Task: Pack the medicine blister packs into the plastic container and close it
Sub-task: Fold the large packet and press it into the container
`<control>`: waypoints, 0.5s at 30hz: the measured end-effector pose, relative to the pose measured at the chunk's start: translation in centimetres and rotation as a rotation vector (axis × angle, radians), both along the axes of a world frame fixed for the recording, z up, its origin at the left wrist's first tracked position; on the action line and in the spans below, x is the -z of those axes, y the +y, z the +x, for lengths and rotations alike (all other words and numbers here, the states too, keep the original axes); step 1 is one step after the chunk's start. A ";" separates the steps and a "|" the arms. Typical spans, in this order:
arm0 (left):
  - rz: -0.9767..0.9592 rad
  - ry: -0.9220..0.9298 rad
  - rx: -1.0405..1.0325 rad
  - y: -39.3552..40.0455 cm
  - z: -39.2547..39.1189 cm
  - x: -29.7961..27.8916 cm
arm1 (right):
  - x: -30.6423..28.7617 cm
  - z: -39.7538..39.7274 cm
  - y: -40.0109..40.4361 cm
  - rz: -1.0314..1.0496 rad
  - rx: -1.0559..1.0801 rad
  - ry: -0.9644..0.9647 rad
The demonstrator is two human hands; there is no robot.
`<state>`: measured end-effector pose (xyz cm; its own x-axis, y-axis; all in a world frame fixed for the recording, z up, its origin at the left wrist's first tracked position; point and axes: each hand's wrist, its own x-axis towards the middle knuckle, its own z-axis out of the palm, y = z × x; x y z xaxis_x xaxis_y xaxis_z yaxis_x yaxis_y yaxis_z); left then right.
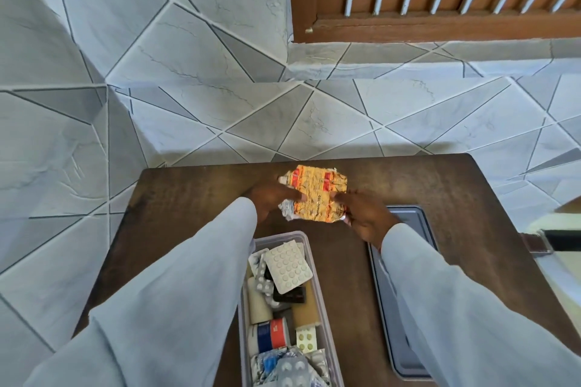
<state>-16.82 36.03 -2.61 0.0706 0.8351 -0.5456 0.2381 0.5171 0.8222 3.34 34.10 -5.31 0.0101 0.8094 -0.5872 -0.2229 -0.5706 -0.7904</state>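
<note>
Head camera view: both hands, left hand and right hand, pinch a crumpled yellow blister pack above the table, just beyond the open plastic container nearer the body.

I see bare tabletop left of my left hand and along the far edge beyond the yellow blister pack, room to pass. Nearer me, the open plastic container sits crowded with packs, its far rim just under my left sleeve. The grey lid lies flat on the right, partly under my right forearm.
</note>
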 end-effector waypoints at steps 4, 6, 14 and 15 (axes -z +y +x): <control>0.129 -0.097 0.034 -1.8 -1.3 -4.2 | -4.2 -0.7 -1.6 0.161 -0.047 -0.066; 0.143 -0.194 0.010 -4.2 -2.5 -4.9 | -4.9 -1.3 -3.7 0.192 -0.138 -0.177; 0.194 -0.024 -0.030 -14.5 -6.1 -0.1 | -1.1 -5.8 -13.0 0.305 -0.306 -0.506; 0.217 0.017 -0.032 -14.9 -6.1 0.4 | -0.9 -6.1 -13.4 0.312 -0.318 -0.573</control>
